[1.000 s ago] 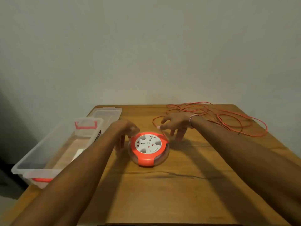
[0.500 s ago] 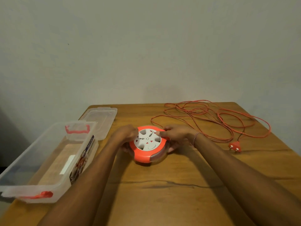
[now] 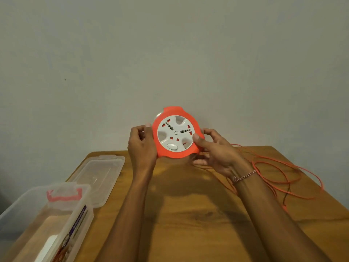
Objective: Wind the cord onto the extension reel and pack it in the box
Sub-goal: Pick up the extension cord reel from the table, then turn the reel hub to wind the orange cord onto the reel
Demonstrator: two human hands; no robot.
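The round extension reel (image 3: 176, 132), orange rim and white socket face, is held up in the air above the far part of the table, its face turned toward me. My left hand (image 3: 142, 146) grips its left edge. My right hand (image 3: 213, 150) grips its right edge, thumb on the white face. The thin orange cord (image 3: 279, 173) trails from under my right hand and lies in loose loops on the right side of the wooden table (image 3: 198, 214). The clear plastic box (image 3: 62, 220) with a red latch stands open at the left.
The box's clear lid (image 3: 100, 178) lies flat on the table behind the box. A plain wall rises right behind the table's far edge. The table's right edge runs close to the cord loops.
Both hands closed on the reel where it lay on the table, then lifted it up and tilted its face toward me. The cord now trails up from the table.
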